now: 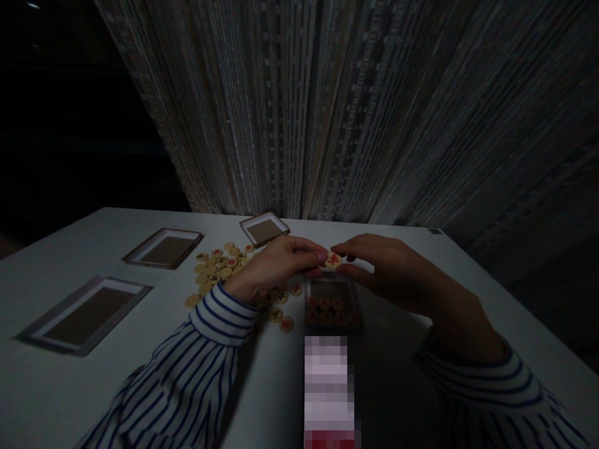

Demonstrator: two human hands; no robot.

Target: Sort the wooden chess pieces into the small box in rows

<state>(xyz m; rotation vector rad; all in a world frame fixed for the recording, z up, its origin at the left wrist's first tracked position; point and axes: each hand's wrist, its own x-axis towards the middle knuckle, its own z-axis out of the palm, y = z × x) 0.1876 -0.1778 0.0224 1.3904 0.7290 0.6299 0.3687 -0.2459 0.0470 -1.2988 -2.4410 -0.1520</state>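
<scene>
My left hand [290, 262] pinches a round Chinese chess piece [333, 260] with a red character between thumb and fingers. From the other side, my right hand [384, 265] has thumb and forefinger at the piece's right edge, closed about it. Below the hands sits an open box [359, 293], with several red-marked pieces [325, 304] lined up in rows at its near end. A loose heap of wooden pieces [225, 272], some face down, lies left of and partly behind my left forearm. A few stray pieces [286, 323] lie between heap and box.
Three shallow rectangular trays or lids stand on the white table [163, 299]: one at the back [285, 231], one at the left [128, 259] and a larger one nearer [28, 337]. A strand curtain [290, 125] hangs behind the table. A pixelated patch covers the front middle.
</scene>
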